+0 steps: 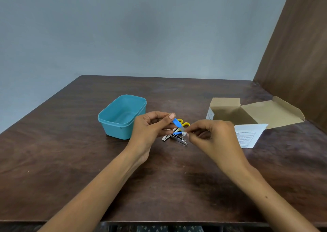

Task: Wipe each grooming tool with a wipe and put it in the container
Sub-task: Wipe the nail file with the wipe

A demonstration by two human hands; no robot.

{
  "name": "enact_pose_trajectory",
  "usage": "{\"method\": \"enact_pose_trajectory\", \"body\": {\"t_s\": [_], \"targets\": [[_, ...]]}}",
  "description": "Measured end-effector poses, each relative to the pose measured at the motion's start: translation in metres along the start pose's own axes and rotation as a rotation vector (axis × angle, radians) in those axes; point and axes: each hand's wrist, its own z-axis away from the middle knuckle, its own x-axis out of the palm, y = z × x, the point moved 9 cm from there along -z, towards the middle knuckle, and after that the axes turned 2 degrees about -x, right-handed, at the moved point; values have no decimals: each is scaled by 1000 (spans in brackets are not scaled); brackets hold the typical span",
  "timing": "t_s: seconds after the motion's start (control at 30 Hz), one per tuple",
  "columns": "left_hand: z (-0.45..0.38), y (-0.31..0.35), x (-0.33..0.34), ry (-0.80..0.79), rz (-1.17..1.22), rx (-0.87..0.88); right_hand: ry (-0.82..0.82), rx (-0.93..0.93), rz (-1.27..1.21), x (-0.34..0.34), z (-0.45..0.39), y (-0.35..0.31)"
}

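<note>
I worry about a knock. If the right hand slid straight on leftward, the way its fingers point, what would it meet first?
Probably the blue-handled tool that the left hand holds; the right hand already pinches a white wipe at its tip.

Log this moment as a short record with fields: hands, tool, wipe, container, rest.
left hand: pinches the blue-handled tool by its handle
right hand: pinches a small white wipe at the tool's metal end
container: teal tub, open, nothing visible inside
waiting tools: pile on the table below the hands, including yellow-handled scissors and metal pieces
box: open cardboard box on the right, printed sheet in front of it
stage: wiping; no tool in the tub yet
</note>
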Motion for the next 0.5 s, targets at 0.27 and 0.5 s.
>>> {"method": "enact_pose_trajectory", "body": {"t_s": [0.27,0.5], "targets": [[2,-5,3,-32,-23,-67,-3,-271,353,11,12,-16],[4,-2,0,-28,-40,-54,214,121,-108,-33,0,17]]}}
